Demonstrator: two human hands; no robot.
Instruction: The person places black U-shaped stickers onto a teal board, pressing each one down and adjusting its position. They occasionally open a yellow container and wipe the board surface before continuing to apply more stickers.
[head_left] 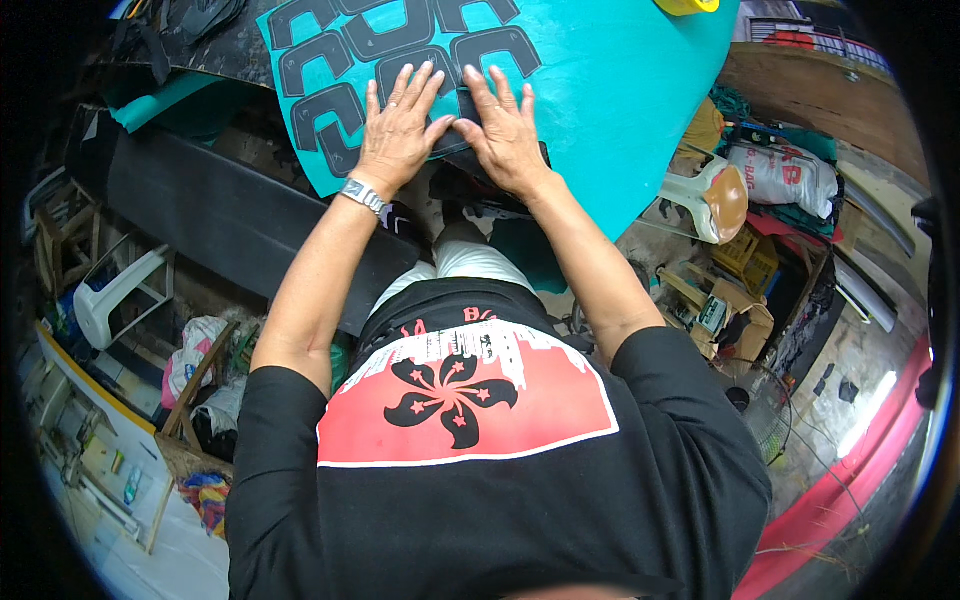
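A teal sheet (620, 100) lies on the work surface ahead of me, and its near edge comes close to my body. Several dark grey, angular U-shaped pieces (317, 66) with light outlines are set on its left part. My left hand (398, 130) lies flat with fingers spread, its fingertips over one of these pieces. Beside it my right hand (505, 140) is also flat and spread, its fingers reaching another piece. The two thumbs nearly meet over a dark area at the sheet's near edge. Neither hand grips anything; the hands partly hide the pieces beneath.
At the sheet's far edge sits a yellow object (688, 5), cut off by the frame. A long black panel (210, 200) runs along my left. White plastic stools (108, 305) stand to both sides. On the right are a white sack (785, 180), a yellow crate (750, 258) and a fan (765, 428).
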